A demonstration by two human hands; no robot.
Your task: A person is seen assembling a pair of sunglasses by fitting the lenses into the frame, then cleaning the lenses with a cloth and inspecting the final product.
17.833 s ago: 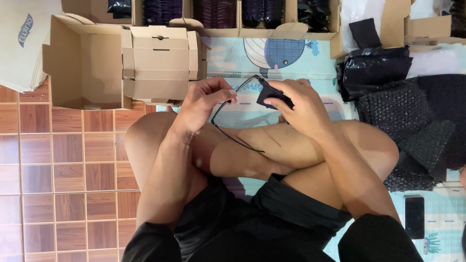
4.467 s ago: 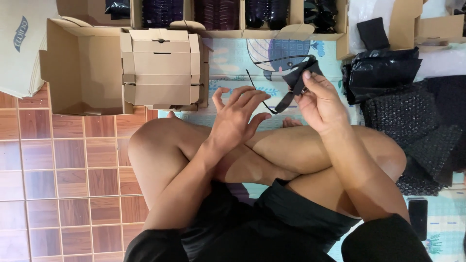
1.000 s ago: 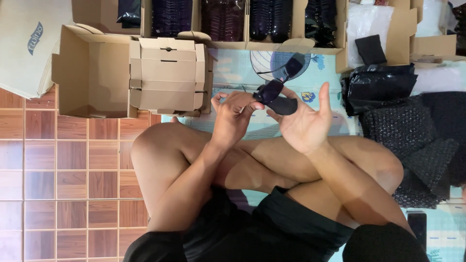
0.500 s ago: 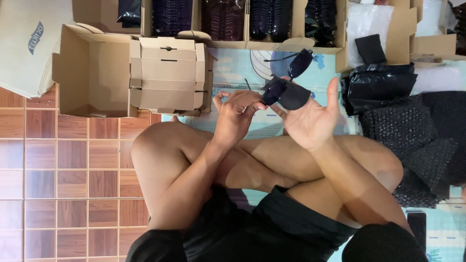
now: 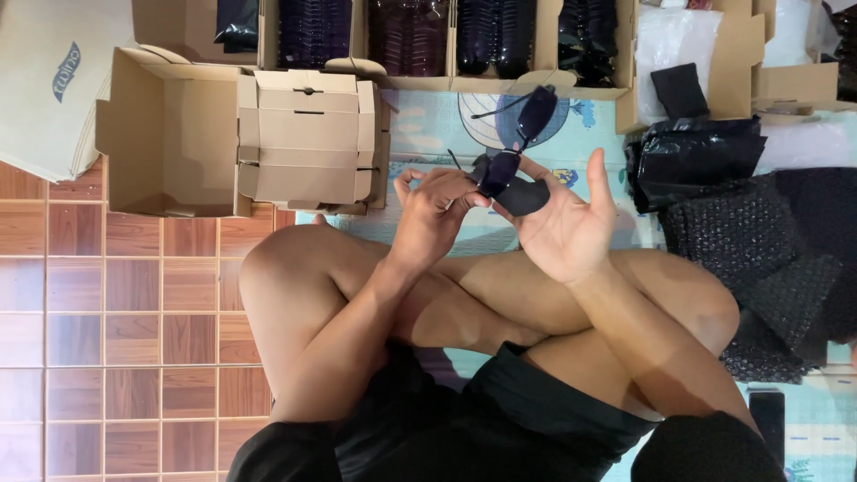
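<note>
overhead, seated person, legs crossed on a patterned mat (image 5: 428, 134). left hand (image 5: 435, 212) fingers curled, fingertips pinching the near lens of dark sunglasses (image 5: 516, 143). right hand (image 5: 564, 223) palm up, fingers spread and half bent, a black pouch (image 5: 527, 196) resting on the fingers; thumb raised. sunglasses held above the knees, tilted, far lens and one thin arm sticking out toward a row of open cartons (image 5: 446, 45) of dark items. stack of folded cardboard boxes (image 5: 303, 138) near the left hand. black bubble wrap (image 5: 759, 259) beside the right knee.
</note>
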